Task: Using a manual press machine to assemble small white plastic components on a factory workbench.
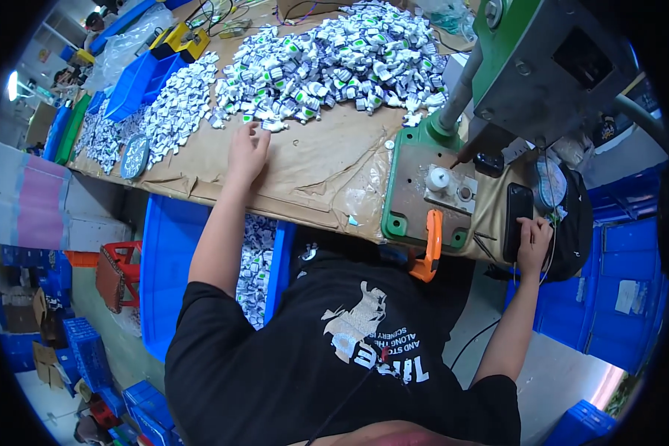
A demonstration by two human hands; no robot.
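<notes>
My left hand (249, 154) is over the brown paper-covered bench, its fingers slightly bent and apart, with nothing visible in it. Just beyond its fingertips is the near edge of a large pile of small white plastic parts (334, 63), some with green or dark purple patches. My right hand (534, 241) rests its fingertips at the edge of a black phone (518, 212) lying on the bench's right end. Between my hands stands a green bench press (405, 175). A round white piece (438, 178) sits on its metal fixture, below the tip of the press.
An orange handle (428, 249) juts from the press's front toward me. Smaller heaps of white parts (178, 111) lie left, beside a blue bin (130, 89). Below the bench, a blue crate (167, 260) holds more parts. A thin cable runs near my right hand.
</notes>
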